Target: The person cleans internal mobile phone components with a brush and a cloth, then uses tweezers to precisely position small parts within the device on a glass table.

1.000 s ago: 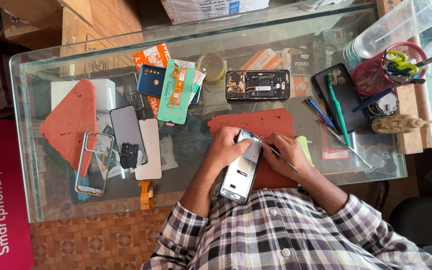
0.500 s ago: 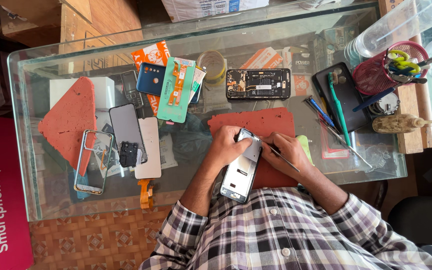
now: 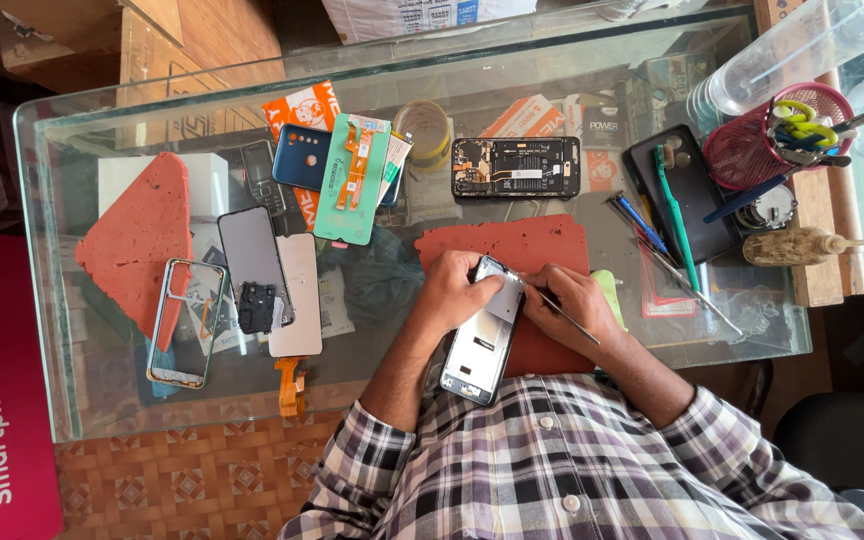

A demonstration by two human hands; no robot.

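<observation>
Your left hand (image 3: pixel 457 290) wraps its fingers around the far end of a silver, rectangular metal phone frame (image 3: pixel 482 345), thumb on its face; the frame tilts from your chest up toward the far side, lying over the near edge of a red-brown, rough foam work mat (image 3: pixel 532 245) near the middle of the glass table top (image 3: pixel 52 250); your right hand (image 3: pixel 572 300) sits just right of the frame, fingers pinched together on a thin metal pry tool (image 3: pixel 557 302), whose tip meets the frame's far right corner; the tool's shaft runs back over your knuckles toward the right.

Far of the mat lies an opened black phone with bare circuit board (image 3: pixel 517 167); to its left stand a mint-green display panel with an orange flex cable (image 3: pixel 352 180) and a blue phone back cover (image 3: pixel 300 155); further left, a red triangular foam block (image 3: pixel 142 240) rests near a clear empty phone frame (image 3: pixel 182 320) and a dark glass screen (image 3: pixel 250 250); at the right, a green toothbrush (image 3: pixel 674 210) lies across a black phone case (image 3: pixel 687 195), beside a red mesh tool cup (image 3: pixel 752 150) holding scissors and pens; a clear plastic bottle (image 3: pixel 792 45) lies at the far right corner.
</observation>
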